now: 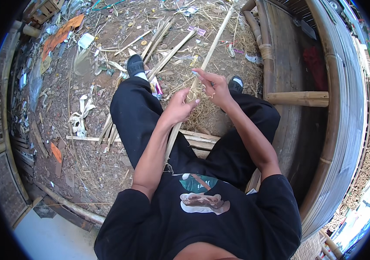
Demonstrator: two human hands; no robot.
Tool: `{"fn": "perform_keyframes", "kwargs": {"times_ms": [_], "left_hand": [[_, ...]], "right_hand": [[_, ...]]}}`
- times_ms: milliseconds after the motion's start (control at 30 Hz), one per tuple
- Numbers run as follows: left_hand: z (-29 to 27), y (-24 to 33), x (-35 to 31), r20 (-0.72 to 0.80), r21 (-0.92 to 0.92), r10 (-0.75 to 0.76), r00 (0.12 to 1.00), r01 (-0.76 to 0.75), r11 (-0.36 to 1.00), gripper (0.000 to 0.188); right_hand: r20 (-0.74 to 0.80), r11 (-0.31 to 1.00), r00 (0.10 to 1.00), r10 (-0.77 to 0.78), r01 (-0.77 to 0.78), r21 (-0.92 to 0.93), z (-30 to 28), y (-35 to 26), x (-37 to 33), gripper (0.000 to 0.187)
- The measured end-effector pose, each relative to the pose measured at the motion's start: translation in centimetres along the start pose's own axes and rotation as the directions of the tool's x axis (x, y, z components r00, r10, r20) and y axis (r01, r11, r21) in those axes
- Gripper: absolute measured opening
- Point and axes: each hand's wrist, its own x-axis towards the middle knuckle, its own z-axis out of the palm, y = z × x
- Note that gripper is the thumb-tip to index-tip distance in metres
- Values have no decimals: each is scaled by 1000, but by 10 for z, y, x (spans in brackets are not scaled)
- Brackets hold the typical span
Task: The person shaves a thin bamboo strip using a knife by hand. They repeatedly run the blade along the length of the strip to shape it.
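Observation:
A long pale bamboo strip (pixel 216 41) runs slantwise between my legs, from my lap to the ground far ahead. My left hand (pixel 179 107) is closed around its middle. Just beyond and to the right, my right hand (pixel 216 88) has bent fingers, with the fingertips against the strip. Whatever that hand may grip is hidden by the fingers. Thin curled shavings (pixel 197 92) hang at the strip between both hands. More fine shavings (pixel 202 113) lie heaped on the ground below.
Several split bamboo pieces (pixel 172 54) lie beside my left foot. A wooden piece (pixel 200 138) lies crosswise between my legs. On the right stands a bamboo-framed bench (pixel 297 99). Litter covers the ground to the left, including an orange sheet (pixel 62 35) and a white tangled strip (pixel 81 116).

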Motion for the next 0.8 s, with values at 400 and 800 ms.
{"fn": "perform_keyframes", "kwargs": {"times_ms": [400,800], "left_hand": [[-2,2,2,-17,-112,-61,998,59,992,17],[-3,11,-7,74,-77,-95,993,101,992,26]], "right_hand": [[75,997,997,11,-17,73,9,-3,-11,32],[-71,983,997,-11,-3,-185,-21,4,20,34]]}}
